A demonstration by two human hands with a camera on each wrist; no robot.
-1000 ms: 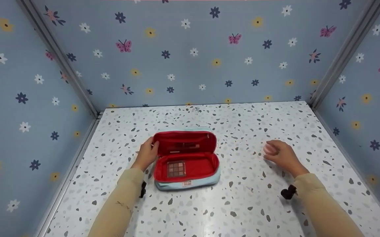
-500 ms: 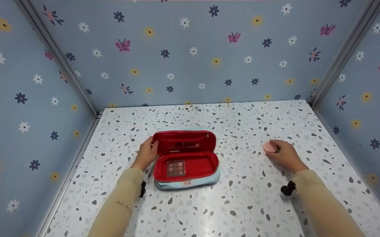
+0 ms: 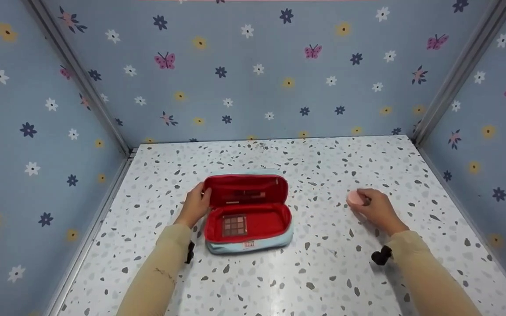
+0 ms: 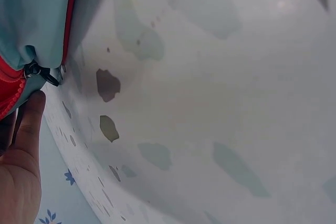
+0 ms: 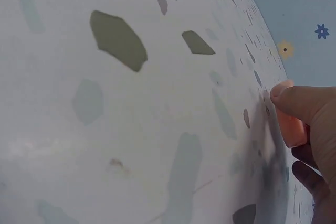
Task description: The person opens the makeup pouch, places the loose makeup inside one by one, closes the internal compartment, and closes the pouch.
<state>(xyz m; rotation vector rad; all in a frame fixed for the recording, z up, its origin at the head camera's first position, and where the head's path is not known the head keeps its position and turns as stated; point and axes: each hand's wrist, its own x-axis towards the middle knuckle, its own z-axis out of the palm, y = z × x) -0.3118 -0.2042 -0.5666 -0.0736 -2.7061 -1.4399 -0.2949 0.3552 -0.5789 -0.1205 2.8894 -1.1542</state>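
Observation:
A light-blue zip pouch (image 3: 274,240) with a red lining lies unzipped on the table, its lid raised at the back. My left hand (image 3: 195,205) holds the lid's left edge, thumb on the inner side; in the left wrist view, only part of that hand (image 4: 21,166) shows beside the zip. Inside the pouch, an eyeshadow palette (image 3: 235,225) lies at the left. A dark slim stick (image 3: 248,194) rests against the lid. Off to the right, my right hand (image 3: 380,210) pinches a small round pink disc (image 3: 355,197), peach-coloured and thick-edged in the right wrist view.
The white speckled table (image 3: 314,281) is bounded by blue flowered panels (image 3: 253,57) at the back and both sides. Metal posts (image 3: 81,79) stand at the corners. Dark wrist cameras (image 3: 381,255) hang under the sleeves.
Between my right fingers the pink disc has turned so its flat face shows more, and that hand has shifted slightly left. My left hand and the pouch stay put.

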